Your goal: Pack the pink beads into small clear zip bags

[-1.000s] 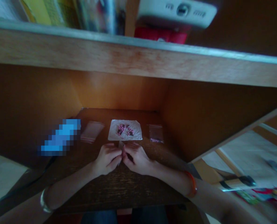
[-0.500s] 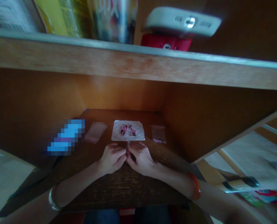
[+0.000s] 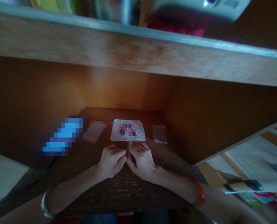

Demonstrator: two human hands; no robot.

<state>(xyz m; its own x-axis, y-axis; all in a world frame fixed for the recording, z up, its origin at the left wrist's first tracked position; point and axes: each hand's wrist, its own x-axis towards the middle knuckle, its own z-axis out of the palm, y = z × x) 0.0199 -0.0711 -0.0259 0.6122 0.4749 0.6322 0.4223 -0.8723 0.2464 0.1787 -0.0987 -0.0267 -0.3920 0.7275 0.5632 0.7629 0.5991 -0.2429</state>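
My left hand (image 3: 113,158) and my right hand (image 3: 141,159) meet over the dark wooden desk, fingers curled and pinched together. Between them they grip a small clear plastic bag (image 3: 129,145); only its narrow upper part shows, and the rest is hidden by the fingers. Just beyond the hands lies a white paper sheet (image 3: 115,137) bearing several pink and dark beads (image 3: 124,129). To the right rests a clear zip bag (image 3: 159,132) with pink beads along its lower edge. On the left is a stack of flat clear bags (image 3: 94,131).
A blurred-out blue object, perhaps a screen (image 3: 63,135), leans at the left. Above the hands runs a wooden shelf edge (image 3: 138,51), carrying a white device (image 3: 199,11) on a red case (image 3: 175,28). Wooden side panels (image 3: 222,115) flank the desk (image 3: 119,193).
The camera view has tilted slightly, so the shelf sits higher in the picture. My hands stay together in nearly the same pinch, and the beads and bags lie where they were.
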